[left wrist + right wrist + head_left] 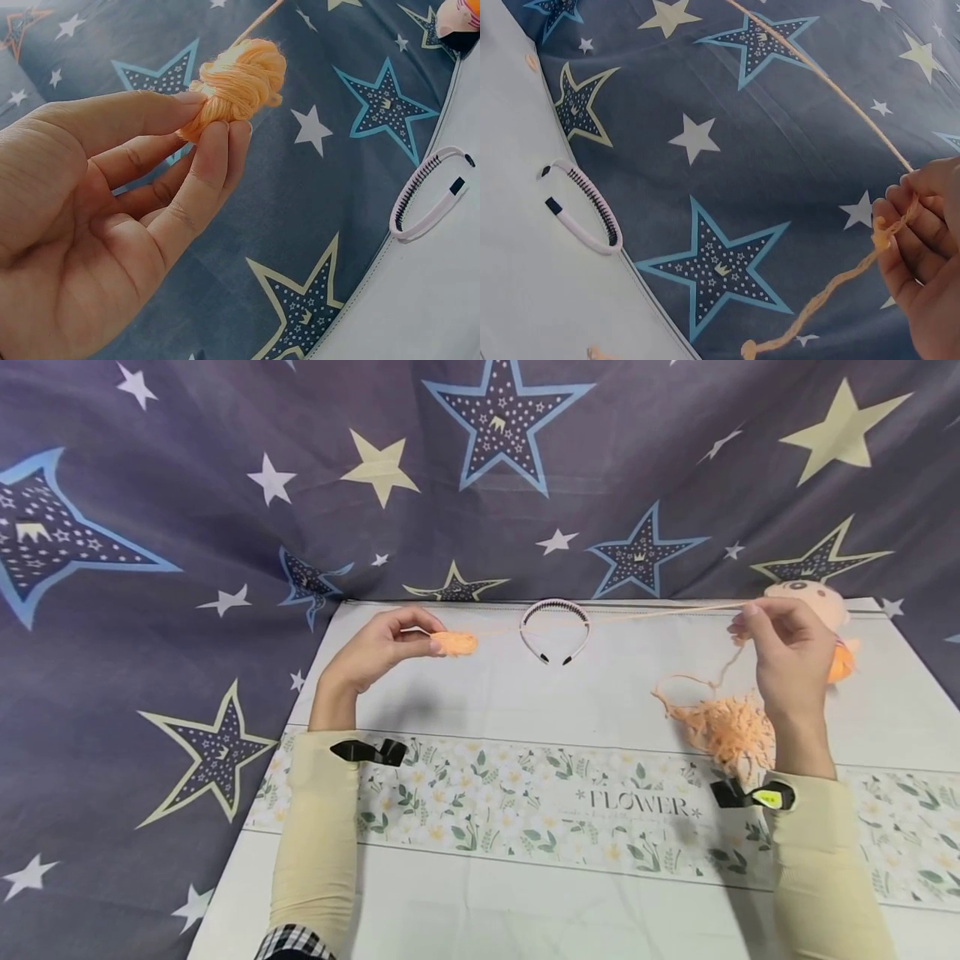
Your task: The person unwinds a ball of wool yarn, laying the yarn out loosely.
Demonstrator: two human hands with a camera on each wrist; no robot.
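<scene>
My left hand (380, 646) pinches a small wound bundle of orange yarn (244, 79) between thumb and fingertips, above the back left of the table. From that bundle a single strand (840, 90) runs taut across to my right hand (791, 647). The right thumb and fingers pinch the strand, and a thicker twisted cord (810, 307) with knots hangs below them. In the head view, this cord leads down to a loose, curly tangle of orange yarn (731, 731) beside the right wrist. Whether the tangle touches the table is hard to tell.
A pale pink headband (555, 603) with black teeth lies at the table's back edge, behind the strand. Partly hidden by my right hand, a doll (813, 602) with an orange part sits at the back right. A star-printed curtain (465, 543) rises behind the white table (480, 693).
</scene>
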